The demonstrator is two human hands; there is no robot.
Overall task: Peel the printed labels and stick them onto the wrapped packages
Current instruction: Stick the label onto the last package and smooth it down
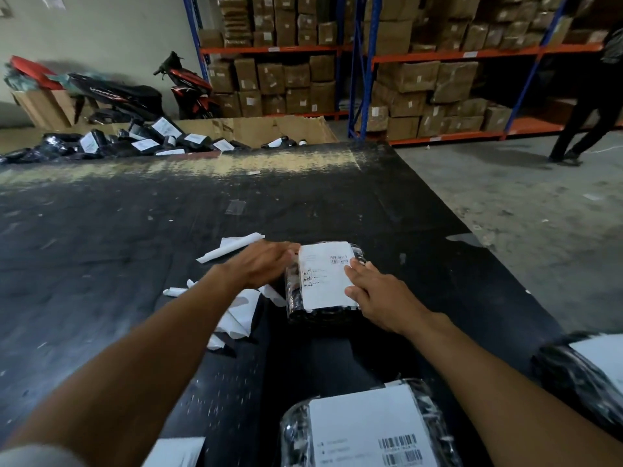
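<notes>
Package [322, 310] glossy black plastic wrap; label [325, 274] matt white paper

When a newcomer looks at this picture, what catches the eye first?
The left hand and right hand press a white printed label on a black plastic-wrapped package, centre of the black mat. White backing papers lie to its left; brown carton boxes fill the blue-and-orange shelves behind.

The black bench [101, 247] is scuffed and dusty, with a pale worn band along its far edge. At its middle lies a wrapped package [320, 315] with a label [325, 281] on top. Backing papers [236, 318] lie just left of it, and a tape scrap [236, 207] lies farther back. A second package [293, 433], a third package [573, 375] and a white sheet [175, 453] lie at the near edge.
</notes>
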